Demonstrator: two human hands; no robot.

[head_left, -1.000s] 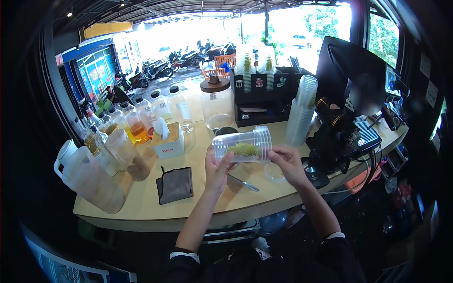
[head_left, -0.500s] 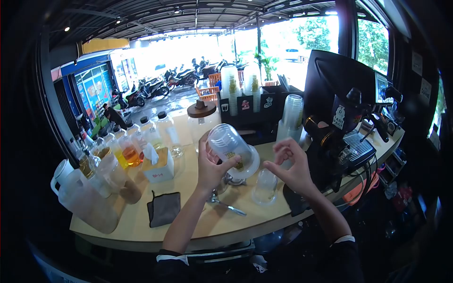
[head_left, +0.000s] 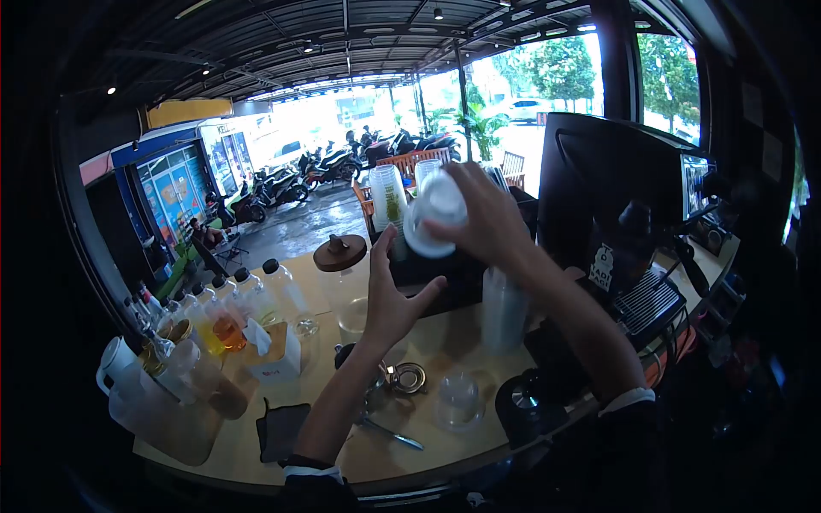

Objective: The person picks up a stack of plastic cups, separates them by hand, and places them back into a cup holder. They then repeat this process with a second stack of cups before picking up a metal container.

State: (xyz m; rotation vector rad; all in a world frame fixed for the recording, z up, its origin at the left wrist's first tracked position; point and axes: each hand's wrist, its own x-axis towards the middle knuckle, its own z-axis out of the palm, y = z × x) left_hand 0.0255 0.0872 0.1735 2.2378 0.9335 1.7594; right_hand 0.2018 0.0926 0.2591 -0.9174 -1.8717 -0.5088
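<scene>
My right hand is raised over the back of the counter, its fingers closed round a clear plastic cup that is blurred by motion. Lower and to the left, my left hand is empty, with thumb and fingers apart. Behind it stands a glass jar with a wooden lid. Another clear cup rests on the counter below my hands. Left of that cup lie a round metal piece and a metal-handled tool. A stack of printed cups stands behind my hands.
Bottles, a tissue box, jugs and a dark cloth stand or lie on the left of the counter. A cup stack and a coffee machine are at right. A person sits outside.
The cup has passed from my left hand to my right, which has risen towards the back of the counter. My left hand has opened. The view has shifted.
</scene>
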